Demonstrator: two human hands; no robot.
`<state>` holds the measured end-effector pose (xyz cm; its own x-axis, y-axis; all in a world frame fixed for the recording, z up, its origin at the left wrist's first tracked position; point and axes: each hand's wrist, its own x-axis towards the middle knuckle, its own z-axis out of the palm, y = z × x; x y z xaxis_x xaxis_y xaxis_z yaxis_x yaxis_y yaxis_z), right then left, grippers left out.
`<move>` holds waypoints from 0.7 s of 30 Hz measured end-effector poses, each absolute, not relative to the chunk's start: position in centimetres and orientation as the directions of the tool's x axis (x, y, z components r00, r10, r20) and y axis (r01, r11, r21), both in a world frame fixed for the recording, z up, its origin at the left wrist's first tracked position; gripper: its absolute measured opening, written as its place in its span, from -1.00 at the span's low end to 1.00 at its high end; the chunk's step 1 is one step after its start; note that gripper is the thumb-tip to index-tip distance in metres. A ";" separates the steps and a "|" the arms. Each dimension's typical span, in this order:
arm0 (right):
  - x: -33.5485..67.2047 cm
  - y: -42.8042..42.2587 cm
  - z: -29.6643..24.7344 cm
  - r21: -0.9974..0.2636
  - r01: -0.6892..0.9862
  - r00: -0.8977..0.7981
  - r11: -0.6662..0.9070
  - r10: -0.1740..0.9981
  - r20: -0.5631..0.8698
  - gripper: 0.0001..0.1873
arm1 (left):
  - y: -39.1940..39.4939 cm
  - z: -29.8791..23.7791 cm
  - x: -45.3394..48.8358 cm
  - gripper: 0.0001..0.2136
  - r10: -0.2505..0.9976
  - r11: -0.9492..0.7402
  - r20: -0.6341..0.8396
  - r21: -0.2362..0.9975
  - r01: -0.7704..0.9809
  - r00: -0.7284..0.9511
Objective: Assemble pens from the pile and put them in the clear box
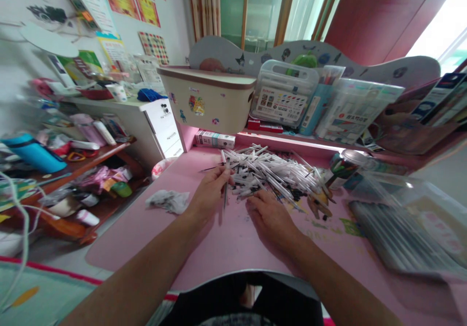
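A heap of thin white pen barrels (272, 168) lies on the pink desk (153, 248), with small dark pieces, maybe caps, along its near side. My left hand (213, 190) pinches a slim pen (225, 197) between thumb and fingers at the heap's left edge; it stands nearly upright with its dark lower end pointing down. At the front of the heap, my right hand (269, 214) rests low with its fingers curled together. What those fingers hold, if anything, I cannot make out. A crumpled white tissue (168, 201) lies left of my left hand.
A clear plastic box (404, 238) of grey pens stands at the right. Behind it is a holder with pens (345, 165). A cream bin (207, 102), a clear carry case (284, 95) and a clear tub (359, 112) line the shelf above the heap.
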<state>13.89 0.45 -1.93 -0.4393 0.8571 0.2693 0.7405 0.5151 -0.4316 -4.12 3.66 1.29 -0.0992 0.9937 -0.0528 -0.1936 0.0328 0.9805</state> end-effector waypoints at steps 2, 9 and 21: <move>14.0 0.6 -2.1 -0.391 0.774 -0.433 0.498 0.867 0.246 -0.75 | 3.8 1.0 -4.1 -0.76 0.994 0.048 -0.070 0.970 -0.238 -0.085; 14.7 0.2 -1.3 -0.554 0.699 -0.374 0.452 0.892 0.255 -0.90 | 3.7 1.3 -4.1 -0.80 0.989 0.134 -0.149 0.940 -0.313 -0.023; 15.0 -0.5 0.6 -0.813 0.465 -0.319 0.350 0.923 0.215 -0.84 | 3.6 1.2 -4.0 -0.80 0.994 0.072 -0.094 0.956 -0.283 -0.064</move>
<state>14.95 -0.50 0.61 -0.3189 0.9232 0.2147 0.4653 0.3498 -0.8131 -3.97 3.63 1.24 -0.0642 0.9935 -0.0936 -0.2828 0.0718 0.9565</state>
